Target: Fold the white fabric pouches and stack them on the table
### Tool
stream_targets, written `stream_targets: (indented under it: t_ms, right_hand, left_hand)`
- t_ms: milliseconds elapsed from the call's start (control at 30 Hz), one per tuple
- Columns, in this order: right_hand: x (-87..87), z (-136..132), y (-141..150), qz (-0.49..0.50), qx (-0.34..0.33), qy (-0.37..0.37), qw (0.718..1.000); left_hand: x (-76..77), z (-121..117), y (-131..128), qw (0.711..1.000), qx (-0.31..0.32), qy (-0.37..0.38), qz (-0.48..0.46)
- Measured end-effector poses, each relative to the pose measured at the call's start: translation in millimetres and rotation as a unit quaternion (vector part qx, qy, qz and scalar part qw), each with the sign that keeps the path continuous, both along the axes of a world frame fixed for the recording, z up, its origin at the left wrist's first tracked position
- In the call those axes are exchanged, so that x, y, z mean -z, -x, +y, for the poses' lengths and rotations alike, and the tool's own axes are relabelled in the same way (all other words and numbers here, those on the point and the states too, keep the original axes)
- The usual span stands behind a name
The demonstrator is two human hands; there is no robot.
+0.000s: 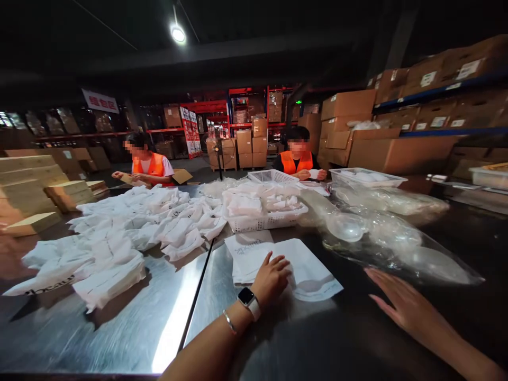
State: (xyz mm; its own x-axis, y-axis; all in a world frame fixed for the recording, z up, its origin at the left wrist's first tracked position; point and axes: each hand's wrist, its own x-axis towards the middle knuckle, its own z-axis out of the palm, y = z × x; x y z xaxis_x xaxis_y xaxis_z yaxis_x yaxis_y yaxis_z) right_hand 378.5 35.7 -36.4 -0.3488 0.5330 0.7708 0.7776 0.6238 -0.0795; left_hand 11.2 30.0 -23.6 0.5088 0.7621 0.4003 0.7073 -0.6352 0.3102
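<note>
My left hand point(273, 277), with a watch and a thin bracelet on the wrist, rests palm down with fingers spread on a small stack of flat white paper bags point(307, 270) on the steel table point(123, 338). My right hand point(400, 301) hovers flat and open over the dark table surface, fingers stretched toward a clear plastic bag of rounded transparent items point(381, 233). It holds nothing.
A large heap of white paper bags point(130, 233) covers the left of the table. A white basket point(264, 209) of packed items sits behind my stack. Two people in orange vests point(148, 164) point(297, 159) work across the table. Cardboard boxes point(35, 190) and shelving point(432, 106) surround it.
</note>
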Motion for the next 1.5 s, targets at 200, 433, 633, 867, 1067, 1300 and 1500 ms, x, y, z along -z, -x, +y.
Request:
stream_targets:
  t_ms: [200, 433, 633, 867, 1067, 1300, 1500]
  right_hand:
    - [-10.4, 92, 72, -0.209, -0.179, 0.022, 0.961]
    - [5.0, 65, 99, -0.169, -0.261, 0.012, 0.95]
    - [4.2, 54, 88, -0.105, -0.291, 0.227, 0.923]
    - [4.8, 54, 107, 0.201, -0.167, 0.462, 0.847]
    - [9.2, 55, 128, 0.252, -0.02, 0.384, 0.888]
    - [14.8, 50, 134, 0.245, 0.031, 0.329, 0.911]
    - [18.4, 50, 133, 0.183, 0.081, 0.318, 0.927]
  left_hand:
    - [4.5, 8, 13, 0.996, 0.071, -0.012, -0.043]
    - [2.9, 14, 15, 0.992, 0.122, 0.014, 0.023]
    - [-2.3, 4, 17, 0.984, 0.091, 0.13, -0.084]
    - [10.9, 8, 3, 0.936, -0.081, 0.203, -0.276]
    - [23.2, 12, -10, 0.917, -0.151, 0.17, -0.328]
    - [39.3, 23, -16, 0.899, -0.216, 0.164, -0.344]
    - [33.4, 24, -18, 0.913, -0.284, 0.162, -0.244]
